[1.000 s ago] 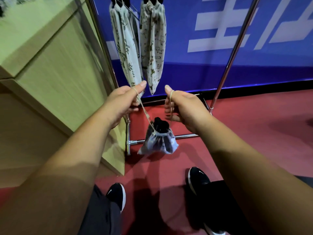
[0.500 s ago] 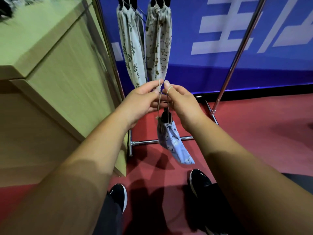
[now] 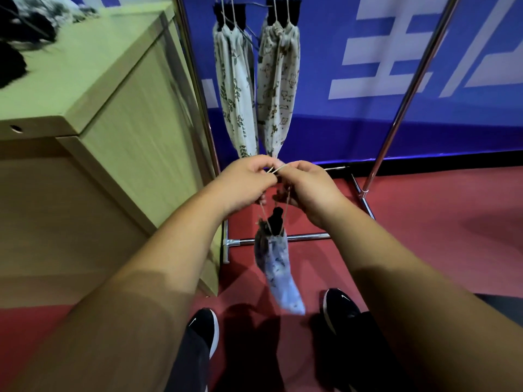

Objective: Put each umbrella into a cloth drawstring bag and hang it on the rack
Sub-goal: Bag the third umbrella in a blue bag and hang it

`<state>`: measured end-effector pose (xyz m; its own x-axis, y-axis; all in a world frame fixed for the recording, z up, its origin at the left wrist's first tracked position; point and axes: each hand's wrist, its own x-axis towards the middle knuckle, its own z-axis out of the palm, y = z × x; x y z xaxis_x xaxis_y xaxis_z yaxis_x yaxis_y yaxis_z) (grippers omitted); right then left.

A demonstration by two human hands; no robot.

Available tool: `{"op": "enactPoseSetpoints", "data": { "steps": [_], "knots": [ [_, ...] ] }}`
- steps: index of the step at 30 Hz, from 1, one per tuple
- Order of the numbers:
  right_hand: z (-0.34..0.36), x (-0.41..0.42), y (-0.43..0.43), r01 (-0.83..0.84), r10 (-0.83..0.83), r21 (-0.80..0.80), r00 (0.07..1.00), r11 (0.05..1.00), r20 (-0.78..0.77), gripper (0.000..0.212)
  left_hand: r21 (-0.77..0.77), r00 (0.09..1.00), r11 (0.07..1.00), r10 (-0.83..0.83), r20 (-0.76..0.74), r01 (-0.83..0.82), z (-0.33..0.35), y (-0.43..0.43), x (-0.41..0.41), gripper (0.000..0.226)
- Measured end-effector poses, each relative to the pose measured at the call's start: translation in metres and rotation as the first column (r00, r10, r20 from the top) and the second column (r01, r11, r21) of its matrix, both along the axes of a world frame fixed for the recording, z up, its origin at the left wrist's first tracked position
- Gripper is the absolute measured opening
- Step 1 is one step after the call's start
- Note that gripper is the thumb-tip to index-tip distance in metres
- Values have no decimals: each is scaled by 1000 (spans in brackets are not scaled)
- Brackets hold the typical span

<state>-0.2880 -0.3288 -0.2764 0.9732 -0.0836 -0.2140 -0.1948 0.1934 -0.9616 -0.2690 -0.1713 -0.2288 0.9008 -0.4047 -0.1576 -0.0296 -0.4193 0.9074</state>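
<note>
A pale blue drawstring bag (image 3: 276, 267) hangs below my hands, with the black umbrella handle (image 3: 276, 217) sticking out of its gathered mouth. My left hand (image 3: 246, 182) and my right hand (image 3: 307, 185) meet just above it, and each pinches the beige drawstring (image 3: 276, 169) between them. Two filled cloth bags hang on the rack behind: a leaf-print bag (image 3: 236, 91) and an animal-print bag (image 3: 278, 86), both hung by their cords from the top.
A chrome rack upright (image 3: 198, 89) stands left of the hung bags, a slanted rack pole (image 3: 410, 86) is at the right, and a base bar (image 3: 283, 238) lies on the red floor. A light wooden cabinet (image 3: 93, 114) with dark items on top stands to the left. My black shoes (image 3: 203, 329) are below.
My hands came together from about a bag's width apart, drawing the cord tight. The bag's mouth closed round the umbrella handle and the bag now hangs long and slanted.
</note>
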Motion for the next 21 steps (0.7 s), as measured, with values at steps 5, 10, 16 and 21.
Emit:
{"op": "enactPoseSetpoints", "data": {
  "steps": [5,10,16,21],
  "knots": [
    [11,-5,2,-25,25,-71,1000,997,-2,22,-34,978,980,197,62,-195,2,12,-4,15],
    [36,-30,4,-61,74,-282,997,957,38,16,-65,948,959,282,147,-275,11,20,-32,16],
    [71,-65,-5,-24,83,-425,989,905,121,15,-37,948,969,245,202,-243,37,19,-54,16],
    [124,-86,-16,-3,122,-496,971,868,207,17,35,939,983,161,303,-180,79,9,-58,15]
  ]
}}
